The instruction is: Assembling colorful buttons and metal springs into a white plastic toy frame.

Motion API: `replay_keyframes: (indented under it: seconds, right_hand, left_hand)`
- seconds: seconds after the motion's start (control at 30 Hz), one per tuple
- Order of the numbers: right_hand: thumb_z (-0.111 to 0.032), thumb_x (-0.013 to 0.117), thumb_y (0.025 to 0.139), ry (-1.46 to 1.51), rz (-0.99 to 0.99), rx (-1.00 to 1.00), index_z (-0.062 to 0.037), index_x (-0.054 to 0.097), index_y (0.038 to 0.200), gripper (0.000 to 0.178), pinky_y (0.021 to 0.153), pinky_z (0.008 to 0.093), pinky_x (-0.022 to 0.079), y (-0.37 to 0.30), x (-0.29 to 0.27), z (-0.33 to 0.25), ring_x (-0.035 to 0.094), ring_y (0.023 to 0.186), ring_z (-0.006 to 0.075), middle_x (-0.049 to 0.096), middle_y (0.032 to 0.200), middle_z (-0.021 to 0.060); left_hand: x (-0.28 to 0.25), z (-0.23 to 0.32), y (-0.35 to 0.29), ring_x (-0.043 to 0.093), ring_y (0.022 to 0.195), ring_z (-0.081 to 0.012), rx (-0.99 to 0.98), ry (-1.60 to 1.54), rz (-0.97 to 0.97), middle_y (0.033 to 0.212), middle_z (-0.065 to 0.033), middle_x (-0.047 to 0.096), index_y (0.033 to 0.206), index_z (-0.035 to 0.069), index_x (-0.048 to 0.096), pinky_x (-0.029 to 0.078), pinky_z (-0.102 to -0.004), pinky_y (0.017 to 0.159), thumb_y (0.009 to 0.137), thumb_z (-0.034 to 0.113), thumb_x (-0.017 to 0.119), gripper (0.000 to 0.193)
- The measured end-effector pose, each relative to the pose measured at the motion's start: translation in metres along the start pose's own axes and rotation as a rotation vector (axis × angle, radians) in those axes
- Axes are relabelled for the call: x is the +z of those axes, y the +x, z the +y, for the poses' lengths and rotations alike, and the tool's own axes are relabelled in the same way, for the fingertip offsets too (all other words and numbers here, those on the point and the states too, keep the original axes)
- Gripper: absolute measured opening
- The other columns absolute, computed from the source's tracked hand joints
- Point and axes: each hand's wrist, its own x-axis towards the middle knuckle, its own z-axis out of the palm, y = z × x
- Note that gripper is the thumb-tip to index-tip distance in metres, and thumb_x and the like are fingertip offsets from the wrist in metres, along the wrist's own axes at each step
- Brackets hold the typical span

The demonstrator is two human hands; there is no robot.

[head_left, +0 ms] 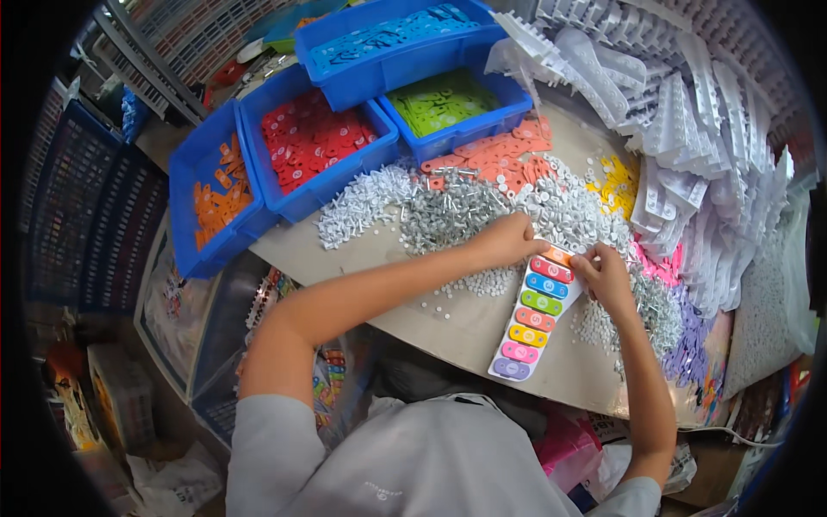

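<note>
A toy xylophone (525,332) lies slanted on the table, its white base topped by a row of coloured bars from purple at the near end to an orange bar (558,256) at the far end. My left hand (508,240) is closed with its fingertips at the left end of that orange bar. At the bar's right end, my right hand (603,274) is closed too, thumb and fingers pinched together. Any small part between the fingers is too small to make out. Just beyond both hands spreads a heap of small silver pins (448,211) and white pieces (573,207).
Blue bins hold orange (222,194), red (314,138), green (441,103) and light-blue (392,39) bars. Loose coral bars (495,155), yellow bars (616,185), pink bars (662,261) and purple bars (687,332) lie about. White xylophone bases (689,121) are stacked high at the right.
</note>
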Motion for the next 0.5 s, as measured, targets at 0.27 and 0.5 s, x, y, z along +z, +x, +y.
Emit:
replay_keyframes:
  seconds: [0.27, 0.5]
  right_hand:
    - [-0.015, 0.062, 0.103, -0.037, 0.647, -0.149, -0.0011, 0.059, 0.092, 0.018, 0.055, 0.0276, 0.033, -0.116, 0.002, 0.012, 0.040, 0.062, 0.0067, 0.050, 0.066, -0.0009]
    - [-0.012, 0.062, 0.102, -0.102, 0.960, 0.061, -0.0001, 0.067, 0.106, 0.013, 0.070, 0.0286, 0.044, -0.159, -0.024, 0.066, 0.052, 0.077, 0.0122, 0.062, 0.087, 0.0045]
  left_hand:
    - [-0.114, -0.007, -0.064, 0.072, 0.087, -0.0317, 0.337, 0.546, 0.757, 0.100, -0.0133, 0.073, 0.108, 0.006, 0.073, 0.055, -0.0406, 0.075, 0.098, 0.012, 0.063, 0.015]
    - [-0.140, -0.063, -0.087, 0.065, 0.087, -0.0277, 0.310, 0.628, 0.555, 0.095, -0.0146, 0.065, 0.119, 0.001, 0.071, 0.050, -0.0352, 0.079, 0.092, -0.001, 0.064, 0.027]
